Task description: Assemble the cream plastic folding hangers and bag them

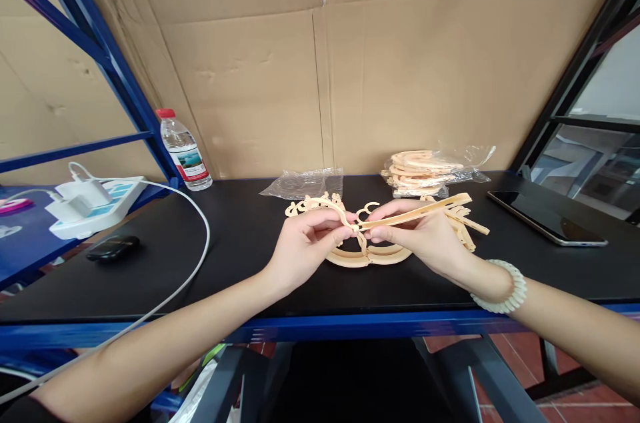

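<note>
Above the black tabletop, my left hand [303,243] pinches a curved beige plastic hanger arm [334,204] near its end. Thumb and fingers of my right hand [431,233] are closed on a long, channelled beige hanger arm [425,211], which points up to the right. The two arms meet at a small joint between my fingertips; whether they are locked together I cannot tell. Directly below lies a beige folding clothes hanger [367,257] with a curved, jointed frame. Small beige hooks [295,207] are piled behind my left hand, and more loose hanger arms [470,226] lie behind my right.
A plastic bag of stacked beige parts [423,169] and a flattened clear bag [305,184] lie at the back. A phone [547,217] is on the right. Left are a water bottle [185,153], a power strip [100,213], a black mouse-like object [113,248] and a white cable [205,229].
</note>
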`<action>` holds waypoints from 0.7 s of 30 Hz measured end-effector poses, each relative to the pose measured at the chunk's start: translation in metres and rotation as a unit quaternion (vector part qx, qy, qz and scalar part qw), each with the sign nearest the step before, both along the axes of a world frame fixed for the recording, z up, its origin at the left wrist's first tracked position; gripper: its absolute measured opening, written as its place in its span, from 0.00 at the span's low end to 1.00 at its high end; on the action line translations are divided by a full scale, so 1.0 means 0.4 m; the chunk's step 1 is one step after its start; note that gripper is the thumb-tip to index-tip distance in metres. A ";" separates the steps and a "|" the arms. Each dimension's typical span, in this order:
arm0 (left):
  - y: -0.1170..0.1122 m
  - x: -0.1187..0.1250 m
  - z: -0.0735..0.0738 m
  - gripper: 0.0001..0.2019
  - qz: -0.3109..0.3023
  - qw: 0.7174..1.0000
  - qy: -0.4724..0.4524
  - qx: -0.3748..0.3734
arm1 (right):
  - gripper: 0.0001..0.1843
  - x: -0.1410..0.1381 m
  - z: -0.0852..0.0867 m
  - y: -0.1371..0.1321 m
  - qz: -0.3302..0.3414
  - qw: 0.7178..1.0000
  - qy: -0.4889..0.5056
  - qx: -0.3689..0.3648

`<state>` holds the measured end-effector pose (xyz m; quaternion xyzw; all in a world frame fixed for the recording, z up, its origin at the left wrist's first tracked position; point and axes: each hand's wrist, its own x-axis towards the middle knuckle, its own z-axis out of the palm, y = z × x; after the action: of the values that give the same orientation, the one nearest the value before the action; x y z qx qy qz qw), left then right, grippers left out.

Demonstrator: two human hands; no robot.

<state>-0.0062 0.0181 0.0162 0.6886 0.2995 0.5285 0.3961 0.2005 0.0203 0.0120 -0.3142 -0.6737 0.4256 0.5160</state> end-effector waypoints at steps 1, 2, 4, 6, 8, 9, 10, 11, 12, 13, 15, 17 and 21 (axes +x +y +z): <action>0.000 0.000 -0.001 0.02 -0.003 1.000 -0.009 0.007 | 0.11 -0.001 -0.001 -0.001 -0.007 1.000 -0.001 0.014; 0.000 0.000 -0.002 0.02 -0.004 1.000 -0.016 0.014 | 0.11 -0.004 -0.002 -0.003 -0.014 0.999 -0.005 0.028; -0.001 0.000 -0.005 0.03 0.003 0.999 -0.019 0.031 | 0.09 -0.008 -0.003 -0.006 -0.023 0.998 -0.011 0.050; -0.003 -0.001 -0.006 0.04 0.016 0.998 -0.011 0.056 | 0.08 -0.013 -0.004 -0.009 -0.027 0.998 -0.004 0.065; -0.005 -0.001 -0.007 0.05 0.026 0.996 0.001 0.082 | 0.07 -0.016 -0.006 -0.012 -0.028 0.997 0.015 0.074; -0.005 -0.002 -0.007 0.06 0.028 0.995 0.007 0.095 | 0.07 -0.018 -0.006 -0.013 -0.027 0.996 0.023 0.078; -0.005 -0.003 -0.007 0.06 0.030 0.993 0.014 0.110 | 0.06 -0.019 -0.007 -0.013 -0.027 0.996 0.029 0.081; -0.004 -0.004 -0.007 0.07 0.031 0.991 0.022 0.128 | 0.06 -0.020 -0.008 -0.014 -0.027 0.996 0.033 0.083; -0.002 -0.006 -0.006 0.07 0.032 0.988 0.032 0.150 | 0.05 -0.021 -0.008 -0.014 -0.027 0.996 0.035 0.084; 0.000 -0.008 -0.005 0.08 0.033 0.983 0.044 0.173 | 0.05 -0.022 -0.008 -0.014 -0.027 0.996 0.035 0.084; 0.003 -0.013 -0.004 0.09 0.037 0.974 0.067 0.214 | 0.05 -0.022 -0.009 -0.015 -0.025 0.996 0.033 0.084; 0.006 -0.017 -0.003 0.09 0.039 0.968 0.079 0.235 | 0.06 -0.021 -0.010 -0.016 -0.026 0.995 0.034 0.085; 0.006 -0.019 0.000 0.09 0.049 0.966 0.094 0.236 | 0.07 -0.020 -0.012 -0.018 -0.030 0.995 0.042 0.084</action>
<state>-0.0138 0.0204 0.0161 0.7936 0.2350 0.5361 0.1662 0.1924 0.0130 0.0071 -0.2717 -0.6748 0.3646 0.5812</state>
